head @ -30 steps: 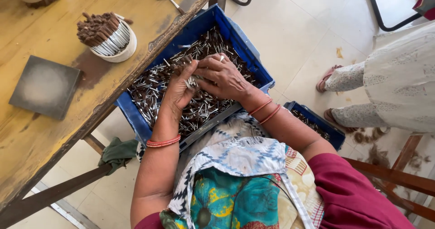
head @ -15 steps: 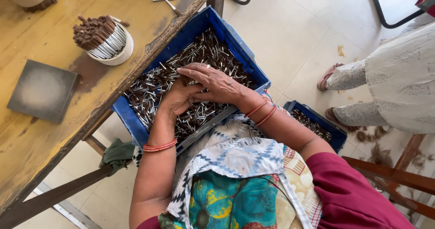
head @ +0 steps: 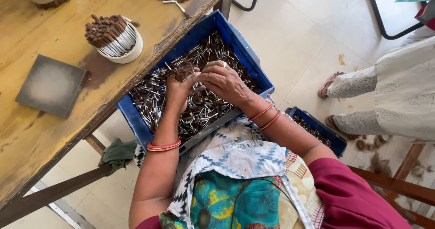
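The left hand (head: 180,89) is closed around a small bundle of brush-tipped pieces (head: 183,70), held upright over the blue crate (head: 136,120) on the lap, while the right hand (head: 224,81), fingers loosely curled and gripping nothing clearly, rests against the bundle; this looks like gathering and evening up a bunch, which calls for keeping the tips level as more are added. The crate is full of loose metal-and-brown pieces. A white cup (head: 118,45) on the table (head: 54,133) holds upright ones, and a second blue crate (head: 317,129) sits at the right elbow.
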